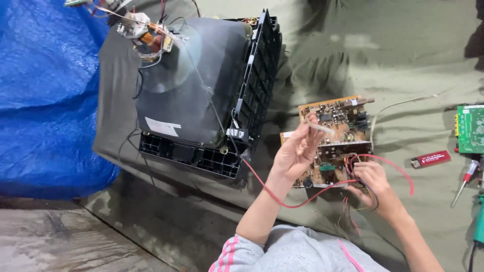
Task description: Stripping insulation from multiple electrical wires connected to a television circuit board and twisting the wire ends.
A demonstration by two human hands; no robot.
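Left hand (297,151) is up over the brown circuit board (333,141), fingers pinched on a thin pale stick-like tool (318,128), wrist cocked, forearm rising from below. Right hand (372,179) rests at the board's near edge, fingers curled around the red wire (383,160) and the thinner leads. The board lies flat on the olive cloth (393,60), just right of the stripped picture tube (191,85). It looks light, stiff and fragile: best held by its bare edges.
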